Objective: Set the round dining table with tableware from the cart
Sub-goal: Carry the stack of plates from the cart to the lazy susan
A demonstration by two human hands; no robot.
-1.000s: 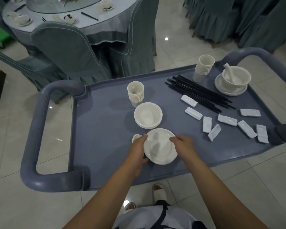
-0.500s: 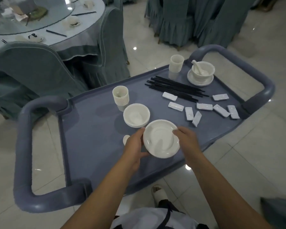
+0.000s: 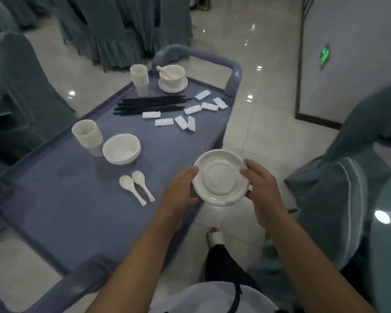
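A small stack of white saucers (image 3: pixel 220 177) hangs in the air past the near right edge of the grey-blue cart (image 3: pixel 61 213). My left hand (image 3: pixel 178 190) grips its left rim and my right hand (image 3: pixel 262 188) grips its right rim. On the cart lie two white spoons (image 3: pixel 136 186), a stack of white bowls (image 3: pixel 121 149), a stack of cups (image 3: pixel 87 136), black chopsticks (image 3: pixel 149 105) and several white chopstick rests (image 3: pixel 185 116). At the far end stand a second cup stack (image 3: pixel 139 74) and a bowl with a spoon on a saucer (image 3: pixel 172 76).
Chairs in teal covers stand at the left (image 3: pixel 16 91), at the back (image 3: pixel 127 30) and close on my right (image 3: pixel 348 199). A grey wall with a green lit sign (image 3: pixel 324 56) is at the right. Glossy tiled floor (image 3: pixel 257 132) lies between cart and wall.
Both hands lifted the saucers off the cart and carried them right, past its edge. Two spoons that lay beneath now show. The view swung right, away from the round table.
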